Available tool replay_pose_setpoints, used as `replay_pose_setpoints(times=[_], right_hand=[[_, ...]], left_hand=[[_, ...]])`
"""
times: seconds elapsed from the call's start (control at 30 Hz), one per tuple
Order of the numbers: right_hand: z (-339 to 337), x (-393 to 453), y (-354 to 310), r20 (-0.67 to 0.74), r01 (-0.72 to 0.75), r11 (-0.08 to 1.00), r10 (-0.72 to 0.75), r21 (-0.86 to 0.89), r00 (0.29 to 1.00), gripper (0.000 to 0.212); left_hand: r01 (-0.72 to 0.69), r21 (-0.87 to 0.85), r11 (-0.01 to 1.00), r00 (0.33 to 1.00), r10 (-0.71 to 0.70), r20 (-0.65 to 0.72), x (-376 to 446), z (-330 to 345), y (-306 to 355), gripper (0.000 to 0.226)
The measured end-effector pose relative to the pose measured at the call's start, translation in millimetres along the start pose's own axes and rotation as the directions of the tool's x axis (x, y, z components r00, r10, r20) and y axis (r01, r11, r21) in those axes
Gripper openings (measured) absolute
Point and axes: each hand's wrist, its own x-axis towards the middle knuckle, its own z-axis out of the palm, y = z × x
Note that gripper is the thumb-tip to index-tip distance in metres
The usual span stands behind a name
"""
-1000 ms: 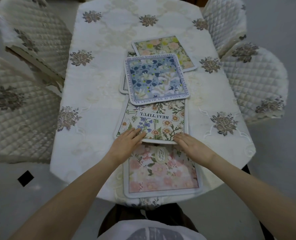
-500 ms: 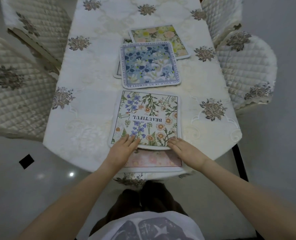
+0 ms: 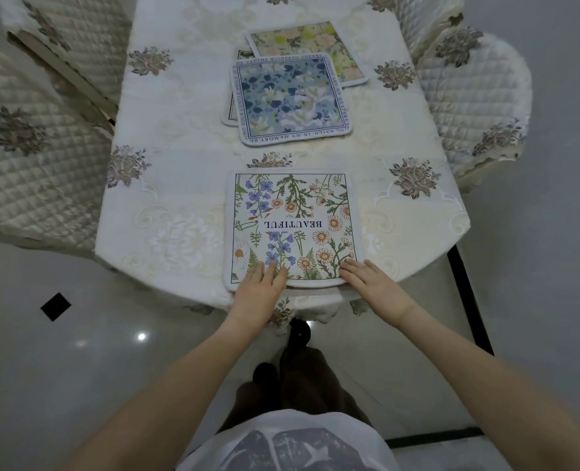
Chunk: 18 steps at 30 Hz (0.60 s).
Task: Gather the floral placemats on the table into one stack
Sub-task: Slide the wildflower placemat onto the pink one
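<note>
"BEAUTIFUL" wildflower placemat [image 3: 292, 229] lies flat at the near edge — blue placemat [image 3: 290, 98] and yellow placemat [image 3: 307, 51] overlap beyond.

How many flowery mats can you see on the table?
4, maybe more hidden: the BEAUTIFUL mat under both hands, the blue mat, the yellow mat behind it, and one peeking out beneath the blue.

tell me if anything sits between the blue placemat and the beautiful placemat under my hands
Nothing visible does. Only bare tablecloth lies between the blue placemat and the BEAUTIFUL placemat, where the left hand and right hand rest on its near edge. The blue one overlaps two other placemats farther back.
</note>
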Motion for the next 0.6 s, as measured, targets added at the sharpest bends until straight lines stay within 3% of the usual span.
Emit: replay_pose_setpoints(times=[0.2,0.3,0.37,0.47,0.53,0.6], right_hand=[[8.3,-5.8,-8.2,0.032,-0.09,0.996,0.089,0.017,0.995,0.067],[9.0,-3.1,-13.4,-0.031,-0.11,0.992,0.112,0.057,0.993,0.048],[5.7,0.4,-17.1,-0.104,-0.13,0.984,0.143,0.125,0.984,0.035],[-2.3,13.9,-20.4,-0.228,-0.235,0.913,0.32,0.332,0.92,0.03],[-8.9,26.3,-18.4,-0.193,-0.362,0.815,0.485,0.453,0.853,0.034],[-13.7,38.8,-12.6,-0.16,-0.446,0.752,0.577,0.485,0.801,0.034]], left_hand=[[-0.021,0.088,0.996,0.999,0.023,-0.024,-12.7,9.9,6.6,0.071],[-0.039,0.027,0.999,0.998,0.041,-0.05,-15.0,7.5,3.3,0.062],[-0.042,-0.089,0.995,0.989,0.029,-0.144,-14.9,3.3,-4.1,0.048],[0.119,-0.312,0.943,0.939,-0.209,-0.274,-9.0,-4.9,-23.6,0.044],[0.268,-0.479,0.836,0.874,-0.42,-0.244,0.1,-11.5,-35.6,0.045],[0.377,-0.561,0.737,0.822,-0.546,-0.164,12.0,-18.9,-42.6,0.048]])
